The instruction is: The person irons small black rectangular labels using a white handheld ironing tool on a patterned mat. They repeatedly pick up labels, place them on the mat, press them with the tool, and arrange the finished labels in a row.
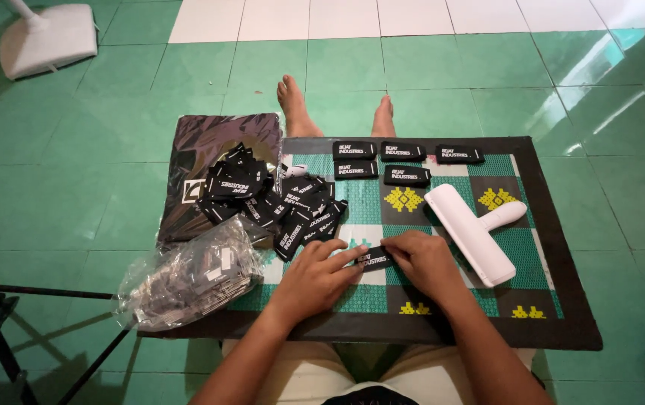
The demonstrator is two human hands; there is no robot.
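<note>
My left hand (315,277) and my right hand (424,262) together hold a small black fabric label with white print (375,259) just above a green patterned mat with a black border (555,247). A loose heap of the same black labels (277,199) lies left of my hands. Several labels (401,160) are laid flat in two rows at the mat's far edge.
A white lint roller with a handle (472,232) lies right of my hands. A clear plastic bag of labels (187,277) sits at the mat's near left, a dark flat bag (214,150) behind it. My bare feet (296,105) rest beyond the mat. A white fan base (45,37) stands far left.
</note>
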